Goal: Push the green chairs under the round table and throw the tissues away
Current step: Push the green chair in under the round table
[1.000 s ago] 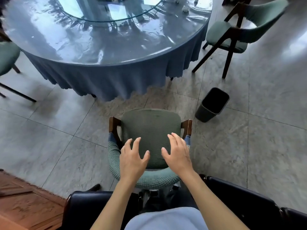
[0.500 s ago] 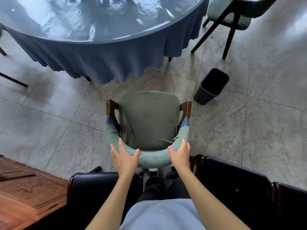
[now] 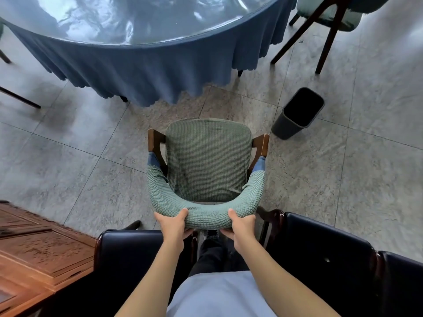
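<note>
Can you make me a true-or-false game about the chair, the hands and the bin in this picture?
1. Both hands, left and right, grip the green chair by its curved back. True.
2. The green chair is already tucked under the round table. False: bare floor lies between them.
3. The waste bin stands to the chair's right. True.
4. The bin is full of tissues. False: its inside looks dark; no tissues show.

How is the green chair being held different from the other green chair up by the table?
The held green chair shows whole, gripped at its backrest by the left hand and right hand; the far green chair is cut off by the frame and untouched. The held one stands apart from the round table; the far one stands close beside it. Both have green covers and dark wooden frames.
</note>
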Motion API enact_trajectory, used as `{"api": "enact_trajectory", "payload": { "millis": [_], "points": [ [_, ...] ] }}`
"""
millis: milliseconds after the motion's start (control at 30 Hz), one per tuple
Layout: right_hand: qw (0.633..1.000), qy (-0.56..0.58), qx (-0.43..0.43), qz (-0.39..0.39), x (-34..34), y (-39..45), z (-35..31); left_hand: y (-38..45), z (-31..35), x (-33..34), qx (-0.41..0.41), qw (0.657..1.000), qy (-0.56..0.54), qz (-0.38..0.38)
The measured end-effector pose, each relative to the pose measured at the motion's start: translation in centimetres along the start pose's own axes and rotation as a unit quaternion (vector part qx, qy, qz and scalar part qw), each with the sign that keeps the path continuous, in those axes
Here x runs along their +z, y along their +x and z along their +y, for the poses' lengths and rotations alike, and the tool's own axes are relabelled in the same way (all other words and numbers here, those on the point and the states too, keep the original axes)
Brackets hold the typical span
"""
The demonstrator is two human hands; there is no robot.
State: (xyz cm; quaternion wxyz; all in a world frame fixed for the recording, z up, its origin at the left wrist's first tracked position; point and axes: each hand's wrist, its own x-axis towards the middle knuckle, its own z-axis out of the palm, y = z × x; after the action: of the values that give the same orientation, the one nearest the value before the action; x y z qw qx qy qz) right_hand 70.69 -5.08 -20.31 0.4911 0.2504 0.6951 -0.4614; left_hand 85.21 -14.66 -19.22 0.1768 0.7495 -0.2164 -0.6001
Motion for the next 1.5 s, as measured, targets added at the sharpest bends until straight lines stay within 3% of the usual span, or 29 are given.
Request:
{"api": "enact_trajectory", "payload": {
  "millis": [667,1500],
  "points": [
    [0.997,-0.025,-0.045,0.05,-0.6,0.6,-1.1,0.1,-0.2,1.5,-0.011,0.999,-0.012,0.042],
    [0.982,-0.133,-0.105,0.078,-8.3,8.0,-10.7,-5.7,-2.1,13.8,-0.056,0.992,-0.076,0.088]
  ]
}}
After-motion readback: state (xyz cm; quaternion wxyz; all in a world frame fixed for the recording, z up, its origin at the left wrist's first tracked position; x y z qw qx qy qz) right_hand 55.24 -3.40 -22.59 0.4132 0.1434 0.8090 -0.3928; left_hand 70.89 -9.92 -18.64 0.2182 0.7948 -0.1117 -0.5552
